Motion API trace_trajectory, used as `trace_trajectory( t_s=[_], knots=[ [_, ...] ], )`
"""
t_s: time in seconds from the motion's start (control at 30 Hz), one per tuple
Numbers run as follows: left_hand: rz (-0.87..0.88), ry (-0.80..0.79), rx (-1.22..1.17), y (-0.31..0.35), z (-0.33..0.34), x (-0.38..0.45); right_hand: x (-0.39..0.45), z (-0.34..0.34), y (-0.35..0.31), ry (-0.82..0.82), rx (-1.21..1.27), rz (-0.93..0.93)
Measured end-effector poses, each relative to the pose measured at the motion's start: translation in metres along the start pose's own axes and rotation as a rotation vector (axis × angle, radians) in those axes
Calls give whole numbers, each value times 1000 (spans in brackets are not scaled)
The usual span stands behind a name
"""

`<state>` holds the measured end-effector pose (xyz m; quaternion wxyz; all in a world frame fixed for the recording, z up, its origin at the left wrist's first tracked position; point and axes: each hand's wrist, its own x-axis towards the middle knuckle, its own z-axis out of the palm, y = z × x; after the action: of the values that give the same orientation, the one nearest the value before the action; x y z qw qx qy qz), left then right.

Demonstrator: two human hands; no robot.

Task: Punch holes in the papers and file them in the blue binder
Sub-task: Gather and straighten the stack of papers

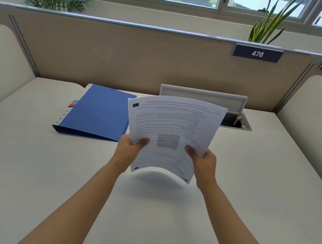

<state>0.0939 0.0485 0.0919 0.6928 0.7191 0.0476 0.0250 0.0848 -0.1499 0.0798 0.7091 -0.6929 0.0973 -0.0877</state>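
Note:
A stack of printed papers (173, 123) hangs in the air above the middle of the white desk (27, 165), bowed upward and throwing a shadow below. My left hand (129, 152) grips its left edge with the thumb on top. My right hand (204, 163) grips its right edge the same way. The blue binder (100, 111) lies closed and flat on the desk, left of the papers, its spine toward me. No hole punch shows in this view.
An open cable hatch (236, 121) with a raised lid (203, 97) sits behind the papers. Beige partition panels enclose the desk at the back and on both sides. Plants stand behind the partition.

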Motion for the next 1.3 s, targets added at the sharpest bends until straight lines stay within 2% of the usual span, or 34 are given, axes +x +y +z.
trace_trajectory(
  t_s=[0.17, 0.27, 0.37, 0.4, 0.47, 0.57, 0.67, 0.73, 0.8, 0.87, 0.93, 0.97, 1.03, 1.07, 1.1, 1.17, 1.23, 1.3],
  knots=[
    [-75, -21, 89, -8, -1, 0, -1, -1, 15, 9, -61, 103],
    [-16, -42, 203, 5, -1, 5, 0, -1, 16, 25, -118, 67],
    [28, -106, 496, 29, -1, 18, 2, 3, 0, 209, -238, -33],
    [35, -141, 616, 37, 1, 22, 2, 5, -9, 295, -312, -113],
    [85, -203, 883, 52, 6, 27, -1, 10, -24, 383, -492, -404],
    [176, -274, 1260, 69, 19, 29, -1, 19, -41, 288, -800, -813],
    [239, -321, 1511, 80, 36, 26, 1, 30, -49, 192, -1144, -968],
    [264, -348, 1634, 83, 47, 20, 3, 34, -53, 151, -1354, -884],
    [305, -378, 1709, 83, 57, 15, 0, 35, -59, 31, -1460, -674],
    [351, -397, 1733, 79, 64, 10, -2, 33, -60, -102, -1412, -459],
    [453, -366, 1703, 70, 63, 6, -4, 29, -57, -136, -1376, -380],
    [574, -285, 1674, 65, 60, 5, -4, 25, -55, -134, -1369, -351],
    [835, 40, 1547, 49, 51, 10, -2, 9, -52, -109, -1317, -238],
    [863, 205, 1438, 43, 45, 12, 0, -1, -50, -93, -1238, -151],
    [803, 317, 1294, 37, 39, 14, 3, -12, -48, -69, -1118, -60],
    [418, 346, 941, 29, 29, 13, 8, -33, -41, -15, -836, 78],
    [-71, 198, 504, 19, 25, 12, 9, -48, -32, 31, -552, 184],
    [-427, 11, 137, 2, 25, 13, 6, -55, -24, 55, -273, 309]
  ],
)
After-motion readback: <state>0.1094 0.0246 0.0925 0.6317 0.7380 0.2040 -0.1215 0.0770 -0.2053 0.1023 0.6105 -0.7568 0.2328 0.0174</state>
